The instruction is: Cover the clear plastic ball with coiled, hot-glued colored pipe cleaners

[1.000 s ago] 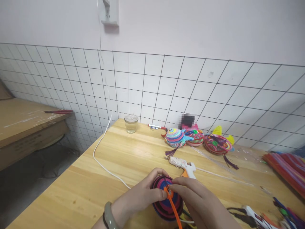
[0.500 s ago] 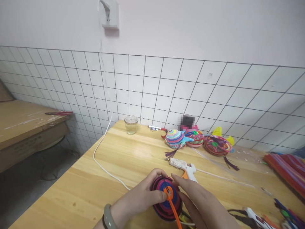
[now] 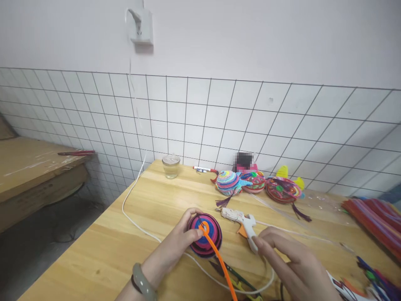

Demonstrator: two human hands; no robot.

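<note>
My left hand (image 3: 183, 234) is closed round the left side of a round coiled piece (image 3: 213, 244) in blue, pink and black, its thumb near the orange centre. An orange strip (image 3: 221, 259) runs from that centre down toward the bottom edge. My right hand (image 3: 290, 257) is apart from the piece, with its fingertips at the handle of a white glue gun (image 3: 234, 215) lying on the table; its fingers are bent and apart, not wrapped round the handle. Scissors (image 3: 238, 278) lie partly hidden under the strip.
Coiled fish-like ornaments (image 3: 228, 182) sit along the wall, beside a marker (image 3: 203, 169) and a glass jar (image 3: 171, 166). A white cable (image 3: 134, 219) loops over the wooden table (image 3: 103, 246). Red striped material (image 3: 372, 221) and colourful strips (image 3: 376, 276) lie at the right.
My right hand has left the coiled piece and moved right to the glue gun's handle. My left hand has shifted up and left with the piece, uncovering scissors and cable.
</note>
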